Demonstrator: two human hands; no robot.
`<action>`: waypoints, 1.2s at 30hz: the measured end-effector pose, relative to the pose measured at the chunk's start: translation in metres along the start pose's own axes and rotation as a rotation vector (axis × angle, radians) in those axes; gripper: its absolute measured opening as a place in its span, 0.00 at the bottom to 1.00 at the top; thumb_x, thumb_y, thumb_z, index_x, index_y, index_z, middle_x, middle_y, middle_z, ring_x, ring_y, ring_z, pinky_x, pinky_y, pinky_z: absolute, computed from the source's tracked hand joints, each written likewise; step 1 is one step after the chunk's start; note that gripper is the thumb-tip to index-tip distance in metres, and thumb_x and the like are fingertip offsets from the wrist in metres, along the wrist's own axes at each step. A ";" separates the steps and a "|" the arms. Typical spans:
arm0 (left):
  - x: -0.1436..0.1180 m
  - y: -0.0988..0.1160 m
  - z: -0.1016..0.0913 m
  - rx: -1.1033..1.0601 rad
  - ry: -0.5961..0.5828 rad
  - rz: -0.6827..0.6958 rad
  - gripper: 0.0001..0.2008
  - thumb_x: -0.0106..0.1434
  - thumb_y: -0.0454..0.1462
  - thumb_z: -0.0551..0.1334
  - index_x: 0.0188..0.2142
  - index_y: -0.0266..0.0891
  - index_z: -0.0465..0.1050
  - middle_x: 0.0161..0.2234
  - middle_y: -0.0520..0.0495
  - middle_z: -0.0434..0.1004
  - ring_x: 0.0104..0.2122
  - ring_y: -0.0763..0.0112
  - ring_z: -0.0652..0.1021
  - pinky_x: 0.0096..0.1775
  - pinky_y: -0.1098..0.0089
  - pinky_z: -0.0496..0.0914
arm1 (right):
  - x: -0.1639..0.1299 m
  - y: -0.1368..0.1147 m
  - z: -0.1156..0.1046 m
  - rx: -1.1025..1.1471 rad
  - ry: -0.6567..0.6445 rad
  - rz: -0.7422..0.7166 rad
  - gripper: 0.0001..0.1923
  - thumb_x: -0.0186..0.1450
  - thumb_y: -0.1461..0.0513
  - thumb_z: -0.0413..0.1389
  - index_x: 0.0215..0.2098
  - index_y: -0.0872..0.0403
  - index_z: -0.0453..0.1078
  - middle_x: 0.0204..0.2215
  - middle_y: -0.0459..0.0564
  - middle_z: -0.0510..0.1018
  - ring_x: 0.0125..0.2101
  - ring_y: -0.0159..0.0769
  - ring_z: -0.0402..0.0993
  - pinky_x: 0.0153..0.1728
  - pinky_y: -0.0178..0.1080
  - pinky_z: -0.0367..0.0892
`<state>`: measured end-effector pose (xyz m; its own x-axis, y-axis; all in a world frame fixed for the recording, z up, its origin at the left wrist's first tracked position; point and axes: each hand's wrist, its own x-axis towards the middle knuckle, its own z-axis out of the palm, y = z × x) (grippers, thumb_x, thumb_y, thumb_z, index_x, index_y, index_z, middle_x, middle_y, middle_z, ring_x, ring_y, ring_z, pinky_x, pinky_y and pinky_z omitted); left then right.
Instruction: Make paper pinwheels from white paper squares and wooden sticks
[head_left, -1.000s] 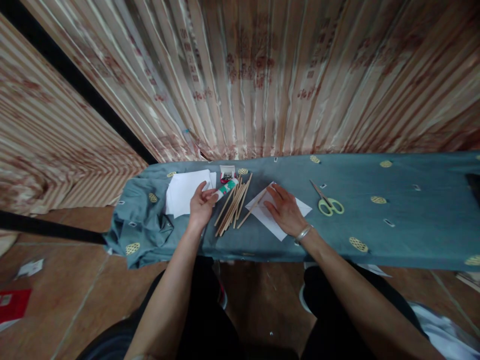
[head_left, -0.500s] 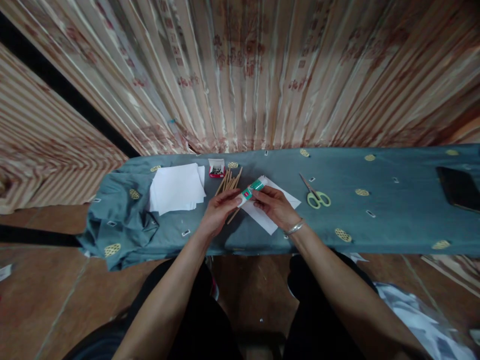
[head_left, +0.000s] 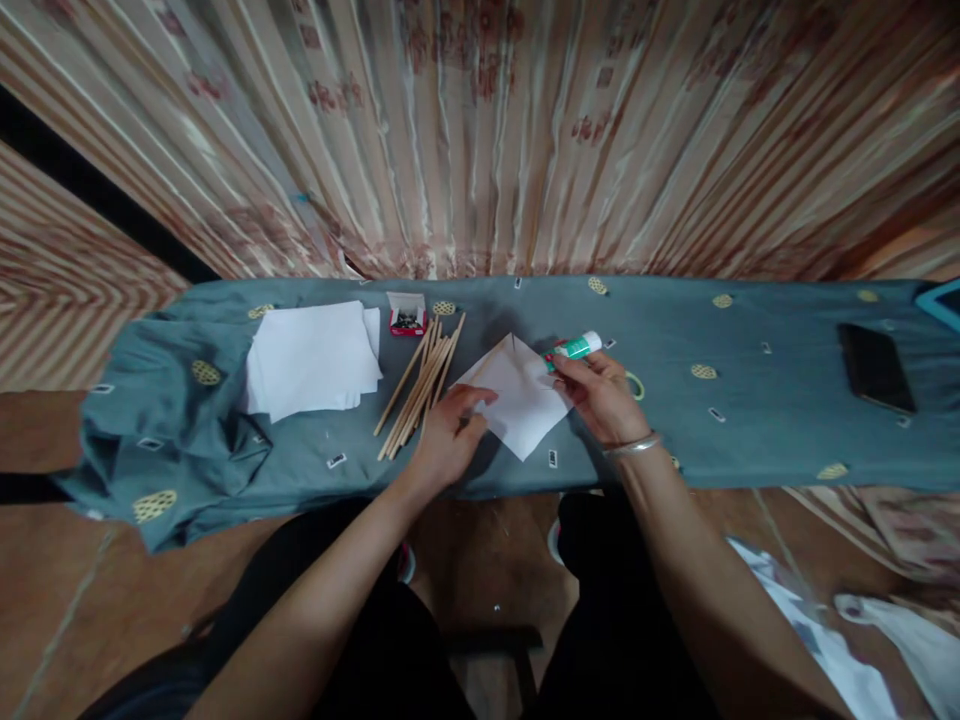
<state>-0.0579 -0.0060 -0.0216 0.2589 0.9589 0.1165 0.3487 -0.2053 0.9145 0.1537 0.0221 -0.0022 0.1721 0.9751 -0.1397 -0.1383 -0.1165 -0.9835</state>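
My right hand (head_left: 600,395) holds a green and white glue stick (head_left: 576,348) just past the right corner of a white paper square (head_left: 517,400). The square lies turned like a diamond on the blue-grey cloth. My left hand (head_left: 448,440) rests on the cloth at the paper's left corner, its fingertips touching the sheet. A bundle of thin wooden sticks (head_left: 420,385) lies just left of that hand. Only part of the green-handled scissors (head_left: 636,385) shows from behind my right hand.
A stack of white paper (head_left: 311,358) lies at the left. A small red box of pins (head_left: 406,318) sits behind the sticks. A black phone (head_left: 874,365) lies at the far right on the cloth-covered bench (head_left: 750,420). A striped curtain hangs behind.
The glue stick passed from my left hand to my right, which carried it to the right of the paper. My left hand came down onto the paper's left corner.
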 end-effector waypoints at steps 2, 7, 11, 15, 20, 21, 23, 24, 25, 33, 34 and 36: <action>-0.004 0.002 0.008 0.209 -0.069 0.131 0.18 0.59 0.30 0.54 0.46 0.36 0.75 0.50 0.39 0.73 0.52 0.58 0.73 0.56 0.55 0.66 | -0.001 0.002 -0.002 -0.076 0.007 -0.058 0.20 0.46 0.52 0.69 0.33 0.51 0.71 0.28 0.43 0.79 0.27 0.33 0.75 0.29 0.37 0.71; -0.007 0.003 0.019 0.520 -0.192 0.299 0.20 0.62 0.30 0.55 0.54 0.37 0.69 0.60 0.37 0.64 0.56 0.52 0.68 0.58 0.45 0.62 | -0.004 0.011 -0.002 -0.359 -0.049 -0.204 0.18 0.52 0.50 0.66 0.33 0.51 0.70 0.27 0.44 0.79 0.27 0.34 0.75 0.34 0.41 0.72; -0.006 0.003 0.020 0.594 -0.236 0.322 0.20 0.63 0.30 0.55 0.55 0.37 0.68 0.58 0.37 0.65 0.53 0.53 0.69 0.55 0.45 0.65 | -0.006 0.014 -0.003 -0.577 -0.093 -0.255 0.17 0.57 0.51 0.63 0.39 0.53 0.70 0.33 0.48 0.80 0.31 0.37 0.77 0.38 0.44 0.73; -0.005 0.005 0.019 0.633 -0.265 0.320 0.20 0.63 0.30 0.55 0.54 0.35 0.69 0.57 0.36 0.66 0.53 0.52 0.69 0.54 0.48 0.66 | -0.006 0.016 -0.005 -0.673 -0.103 -0.273 0.17 0.59 0.52 0.61 0.41 0.53 0.70 0.35 0.50 0.81 0.32 0.38 0.78 0.38 0.45 0.74; -0.003 0.009 0.020 0.658 -0.285 0.302 0.20 0.62 0.30 0.56 0.54 0.37 0.70 0.56 0.38 0.67 0.51 0.53 0.69 0.53 0.48 0.66 | -0.006 0.016 -0.004 -0.738 -0.119 -0.302 0.19 0.59 0.50 0.61 0.41 0.54 0.69 0.35 0.51 0.80 0.33 0.39 0.78 0.38 0.45 0.74; -0.003 0.009 0.021 0.658 -0.284 0.298 0.20 0.62 0.30 0.55 0.54 0.38 0.70 0.55 0.38 0.67 0.51 0.53 0.69 0.53 0.48 0.66 | -0.007 0.015 -0.003 -0.755 -0.121 -0.314 0.19 0.60 0.49 0.61 0.41 0.54 0.69 0.34 0.51 0.80 0.33 0.40 0.78 0.38 0.45 0.74; -0.002 0.009 0.023 0.658 -0.274 0.292 0.21 0.61 0.29 0.55 0.54 0.38 0.69 0.56 0.38 0.67 0.51 0.53 0.69 0.52 0.49 0.66 | -0.008 0.014 -0.001 -0.795 -0.126 -0.340 0.18 0.60 0.49 0.60 0.40 0.53 0.69 0.33 0.50 0.80 0.32 0.40 0.78 0.37 0.44 0.74; -0.001 0.009 0.024 0.657 -0.266 0.289 0.22 0.61 0.29 0.54 0.54 0.38 0.69 0.56 0.38 0.67 0.51 0.53 0.69 0.52 0.49 0.66 | -0.009 0.013 0.000 -0.816 -0.128 -0.351 0.18 0.61 0.49 0.59 0.40 0.53 0.69 0.32 0.50 0.80 0.31 0.40 0.78 0.37 0.44 0.73; 0.000 0.009 0.025 0.657 -0.259 0.287 0.22 0.60 0.28 0.54 0.54 0.38 0.69 0.57 0.38 0.67 0.51 0.53 0.69 0.52 0.49 0.66 | -0.010 0.013 0.002 -0.837 -0.129 -0.362 0.18 0.62 0.49 0.58 0.40 0.53 0.69 0.31 0.49 0.80 0.31 0.40 0.78 0.36 0.44 0.73; 0.004 0.009 0.029 0.697 -0.276 0.263 0.19 0.60 0.29 0.56 0.51 0.37 0.71 0.57 0.38 0.66 0.49 0.54 0.70 0.52 0.51 0.66 | -0.012 0.013 0.004 -1.011 -0.153 -0.429 0.17 0.65 0.50 0.54 0.42 0.54 0.68 0.31 0.52 0.80 0.31 0.43 0.78 0.36 0.43 0.70; 0.004 0.010 0.029 0.696 -0.280 0.261 0.19 0.60 0.29 0.56 0.51 0.36 0.71 0.57 0.38 0.66 0.49 0.54 0.70 0.52 0.51 0.66 | -0.012 0.014 0.004 -1.022 -0.159 -0.434 0.17 0.65 0.50 0.54 0.42 0.54 0.68 0.31 0.52 0.80 0.32 0.43 0.78 0.36 0.43 0.70; 0.005 0.010 0.029 0.706 -0.280 0.262 0.19 0.60 0.30 0.56 0.51 0.36 0.71 0.56 0.38 0.66 0.48 0.55 0.69 0.51 0.51 0.67 | -0.011 0.014 0.003 -1.038 -0.169 -0.441 0.17 0.65 0.49 0.53 0.42 0.54 0.68 0.32 0.52 0.80 0.32 0.43 0.78 0.36 0.44 0.70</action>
<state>-0.0270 -0.0092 -0.0235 0.5947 0.7969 0.1061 0.7086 -0.5819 0.3990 0.1469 0.0103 -0.0137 -0.1387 0.9736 0.1814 0.7890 0.2193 -0.5739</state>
